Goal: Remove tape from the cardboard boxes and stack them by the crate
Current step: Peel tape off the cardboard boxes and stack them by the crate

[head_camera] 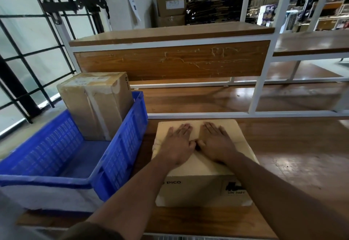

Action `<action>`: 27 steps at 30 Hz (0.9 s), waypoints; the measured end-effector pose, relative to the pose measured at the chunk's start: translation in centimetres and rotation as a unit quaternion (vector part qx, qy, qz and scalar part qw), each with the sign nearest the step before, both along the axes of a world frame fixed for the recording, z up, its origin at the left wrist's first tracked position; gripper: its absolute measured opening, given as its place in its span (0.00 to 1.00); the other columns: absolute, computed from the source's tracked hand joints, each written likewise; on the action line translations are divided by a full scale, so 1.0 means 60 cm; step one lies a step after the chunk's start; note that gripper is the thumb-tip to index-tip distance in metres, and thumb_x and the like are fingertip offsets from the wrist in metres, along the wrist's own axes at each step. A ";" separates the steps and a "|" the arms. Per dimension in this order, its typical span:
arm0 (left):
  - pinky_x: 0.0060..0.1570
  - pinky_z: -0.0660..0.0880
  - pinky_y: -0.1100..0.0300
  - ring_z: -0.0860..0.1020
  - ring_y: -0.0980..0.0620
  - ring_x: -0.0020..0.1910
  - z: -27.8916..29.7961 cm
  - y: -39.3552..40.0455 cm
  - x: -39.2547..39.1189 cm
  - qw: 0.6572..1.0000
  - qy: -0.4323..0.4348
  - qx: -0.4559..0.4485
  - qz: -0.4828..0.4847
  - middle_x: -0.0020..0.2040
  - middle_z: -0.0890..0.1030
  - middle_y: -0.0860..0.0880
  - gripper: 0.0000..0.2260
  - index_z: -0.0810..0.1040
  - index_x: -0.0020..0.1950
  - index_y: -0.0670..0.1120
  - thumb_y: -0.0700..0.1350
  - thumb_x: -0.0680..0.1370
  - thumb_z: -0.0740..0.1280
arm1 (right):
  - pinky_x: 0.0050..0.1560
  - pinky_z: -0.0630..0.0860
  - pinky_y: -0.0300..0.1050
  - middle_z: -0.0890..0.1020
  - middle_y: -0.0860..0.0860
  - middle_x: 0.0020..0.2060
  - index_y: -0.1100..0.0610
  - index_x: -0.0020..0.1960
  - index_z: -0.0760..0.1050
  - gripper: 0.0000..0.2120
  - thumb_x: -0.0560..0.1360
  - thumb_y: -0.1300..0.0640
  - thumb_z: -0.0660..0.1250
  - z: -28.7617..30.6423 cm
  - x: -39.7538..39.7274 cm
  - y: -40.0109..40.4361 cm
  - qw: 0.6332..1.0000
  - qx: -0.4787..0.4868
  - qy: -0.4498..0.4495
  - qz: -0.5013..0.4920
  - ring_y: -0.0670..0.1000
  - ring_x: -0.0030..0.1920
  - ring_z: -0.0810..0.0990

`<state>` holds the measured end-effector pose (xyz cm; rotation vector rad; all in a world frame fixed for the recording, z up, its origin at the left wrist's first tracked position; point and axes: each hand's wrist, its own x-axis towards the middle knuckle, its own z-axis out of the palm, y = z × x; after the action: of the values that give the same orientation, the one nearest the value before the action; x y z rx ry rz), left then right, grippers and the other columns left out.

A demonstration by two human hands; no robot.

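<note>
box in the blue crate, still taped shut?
Shut. The box in the crate stands upright at the far end of the blue crate, top flaps closed, tape strips running over its top and front.

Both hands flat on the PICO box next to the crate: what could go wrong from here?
1. The left hand and right hand lie flat on the pale cardboard PICO box, gripping nothing; if tape remains, no edge looks lifted, so peeling may tear the cardboard.
2. The box sits close to the blue plastic crate; pulling leftward could knock it.
3. The taped brown cardboard box stands tall at the crate's far end and may tip if jolted.
</note>
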<state>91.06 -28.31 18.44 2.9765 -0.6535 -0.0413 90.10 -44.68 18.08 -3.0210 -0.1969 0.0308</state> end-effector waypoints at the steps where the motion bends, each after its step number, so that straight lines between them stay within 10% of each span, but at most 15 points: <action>1: 0.80 0.41 0.46 0.44 0.54 0.81 0.000 0.005 -0.001 1.000 -0.004 -0.001 0.010 0.83 0.47 0.50 0.30 0.46 0.83 0.47 0.58 0.84 0.48 | 0.78 0.43 0.52 0.49 0.54 0.80 0.59 0.81 0.46 0.36 0.81 0.39 0.47 -0.001 0.000 -0.004 1.000 0.008 0.001 -0.015 0.51 0.80 0.47; 15: 0.79 0.42 0.52 0.46 0.51 0.81 -0.007 0.057 -0.014 0.995 -0.022 -0.049 0.079 0.83 0.49 0.47 0.32 0.48 0.83 0.45 0.61 0.84 0.48 | 0.78 0.51 0.55 0.58 0.56 0.78 0.59 0.78 0.56 0.36 0.80 0.35 0.48 -0.021 -0.017 -0.077 0.993 0.037 -0.070 -0.092 0.56 0.79 0.53; 20: 0.79 0.47 0.49 0.51 0.47 0.81 -0.013 0.065 -0.017 0.964 -0.055 -0.187 0.183 0.83 0.52 0.46 0.38 0.49 0.82 0.44 0.62 0.81 0.60 | 0.64 0.73 0.60 0.66 0.62 0.72 0.59 0.74 0.59 0.35 0.78 0.34 0.56 -0.014 -0.026 -0.080 0.966 0.154 -0.064 -0.198 0.63 0.70 0.68; 23: 0.66 0.72 0.48 0.74 0.46 0.66 0.000 0.072 -0.014 0.908 0.037 -0.296 0.294 0.70 0.73 0.47 0.40 0.58 0.79 0.44 0.65 0.76 0.68 | 0.53 0.77 0.55 0.74 0.60 0.63 0.58 0.71 0.62 0.33 0.78 0.36 0.59 -0.005 -0.030 -0.080 0.956 0.183 -0.076 -0.217 0.61 0.58 0.77; 27: 0.49 0.69 0.55 0.74 0.51 0.51 0.020 0.074 -0.033 0.900 0.065 -0.316 0.293 0.57 0.76 0.51 0.31 0.67 0.71 0.45 0.63 0.77 0.68 | 0.56 0.76 0.58 0.75 0.62 0.63 0.59 0.74 0.61 0.32 0.79 0.40 0.62 0.008 -0.049 -0.076 0.953 0.183 -0.087 -0.227 0.62 0.61 0.76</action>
<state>89.08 -23.86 19.61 2.3751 0.2351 0.0148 87.15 -49.25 18.59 -2.6204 0.4330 -0.2793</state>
